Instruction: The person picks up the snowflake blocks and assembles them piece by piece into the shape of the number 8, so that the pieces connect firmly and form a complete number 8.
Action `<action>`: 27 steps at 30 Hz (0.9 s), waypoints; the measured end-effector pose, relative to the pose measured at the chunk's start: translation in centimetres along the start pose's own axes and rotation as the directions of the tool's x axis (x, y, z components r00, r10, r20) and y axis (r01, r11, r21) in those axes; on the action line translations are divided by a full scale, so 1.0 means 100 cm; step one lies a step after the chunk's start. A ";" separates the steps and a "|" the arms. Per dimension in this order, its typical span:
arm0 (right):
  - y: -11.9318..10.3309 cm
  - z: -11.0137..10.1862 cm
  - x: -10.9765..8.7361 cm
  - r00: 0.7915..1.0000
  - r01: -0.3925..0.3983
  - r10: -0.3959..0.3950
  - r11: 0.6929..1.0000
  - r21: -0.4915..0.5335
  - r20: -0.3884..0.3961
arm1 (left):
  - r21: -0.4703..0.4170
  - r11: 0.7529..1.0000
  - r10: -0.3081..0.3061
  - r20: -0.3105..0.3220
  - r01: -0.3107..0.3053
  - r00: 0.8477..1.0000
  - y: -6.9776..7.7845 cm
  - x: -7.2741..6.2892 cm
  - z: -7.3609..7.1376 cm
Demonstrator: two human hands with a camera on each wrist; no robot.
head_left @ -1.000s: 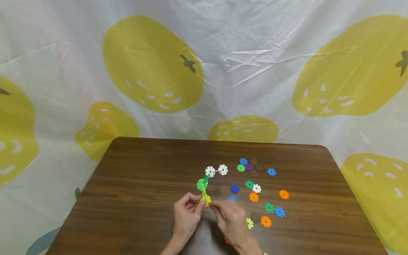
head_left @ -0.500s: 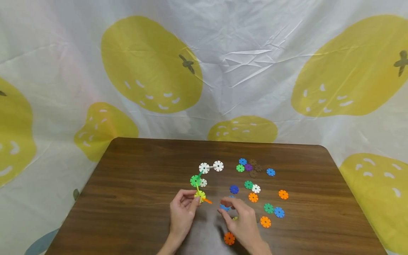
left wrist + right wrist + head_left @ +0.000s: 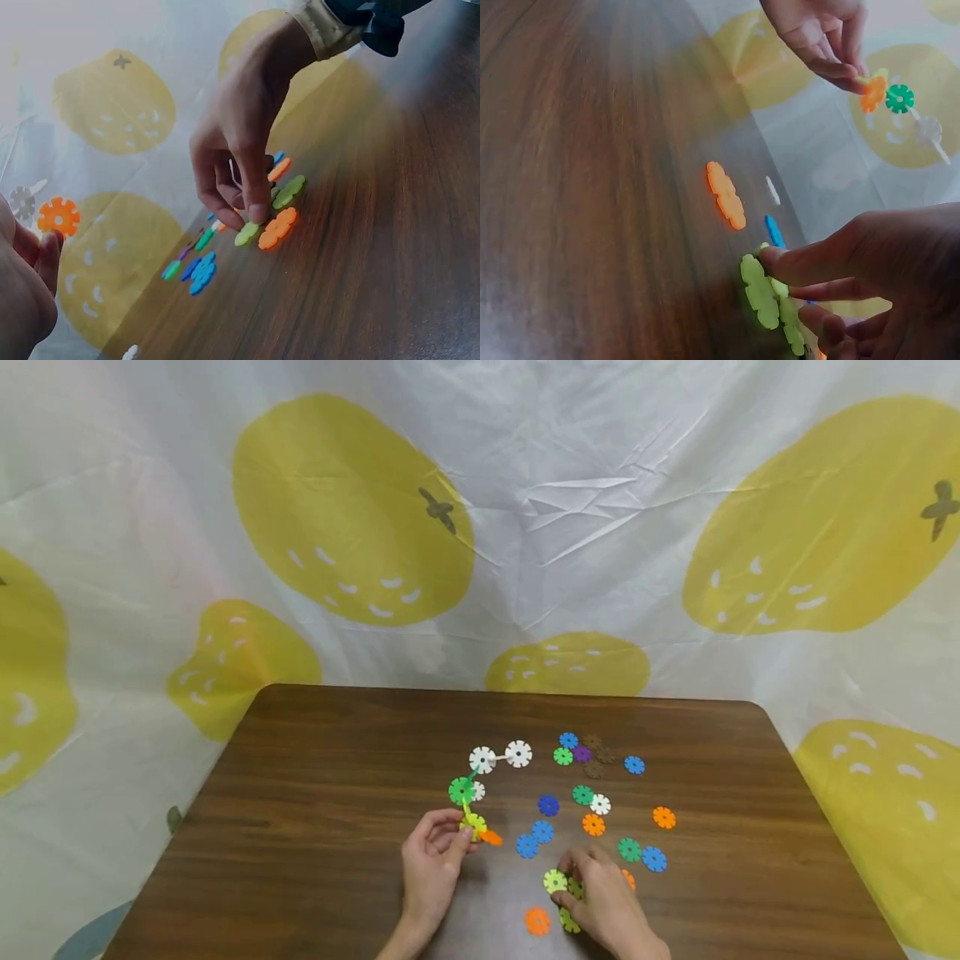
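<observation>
My left hand (image 3: 433, 860) pinches a yellow notched plastic disc (image 3: 474, 827) between thumb and fingers. It belongs to a linked chain held above the table, with an orange disc (image 3: 491, 837) at the near end and a green disc (image 3: 461, 791) and white discs (image 3: 482, 760) farther along. Over the table, my right hand (image 3: 603, 897) has its thumb and finger on opposite edges of a yellow-green disc (image 3: 555, 882). More yellow-green discs (image 3: 760, 291) lie beside and under these fingers, partly hidden by the hand.
Loose discs lie on the brown table (image 3: 337, 777): an orange one (image 3: 537, 921) near the front, blue ones (image 3: 527, 846) between the hands, and several of mixed colours farther right and back. A patterned cloth (image 3: 600, 527) hangs behind the table's far edge.
My right hand has let go of the orange disc, now attached to the chain, and has moved right and nearer to the yellow-green discs. My left hand has shifted slightly left with the chain.
</observation>
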State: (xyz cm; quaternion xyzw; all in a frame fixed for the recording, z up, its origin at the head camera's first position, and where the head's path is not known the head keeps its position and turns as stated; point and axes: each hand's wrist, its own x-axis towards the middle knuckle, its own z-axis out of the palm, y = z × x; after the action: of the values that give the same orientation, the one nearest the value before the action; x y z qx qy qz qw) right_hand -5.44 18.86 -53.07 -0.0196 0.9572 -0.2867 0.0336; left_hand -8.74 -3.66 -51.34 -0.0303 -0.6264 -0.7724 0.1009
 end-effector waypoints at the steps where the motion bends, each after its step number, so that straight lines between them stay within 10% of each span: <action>1: 0.000 0.002 0.000 1.000 -0.002 0.002 1.000 0.000 0.004 | 0.001 1.000 -0.003 0.000 0.003 1.000 0.000 0.000 0.000; 10: -0.005 0.006 0.007 0.991 0.115 -0.102 0.978 0.174 -0.087 | -0.011 1.000 -0.004 0.008 0.004 1.000 -0.003 -0.002 0.000; 19: -0.037 0.003 0.008 0.971 0.220 -0.115 0.773 0.595 -0.210 | -0.019 1.000 0.006 0.009 -0.006 1.000 -0.006 -0.001 -0.002; 27: -0.047 0.007 0.009 0.945 0.313 -0.175 0.733 0.604 -0.277 | -0.023 1.000 0.003 0.013 -0.002 1.000 -0.003 -0.001 -0.004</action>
State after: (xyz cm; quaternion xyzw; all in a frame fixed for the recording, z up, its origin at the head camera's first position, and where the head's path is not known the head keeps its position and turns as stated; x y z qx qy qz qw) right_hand -6.22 14.51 -51.08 -0.1039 0.7890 -0.5977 -0.0969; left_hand -8.67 -3.96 -51.76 -0.0371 -0.6179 -0.7793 0.0975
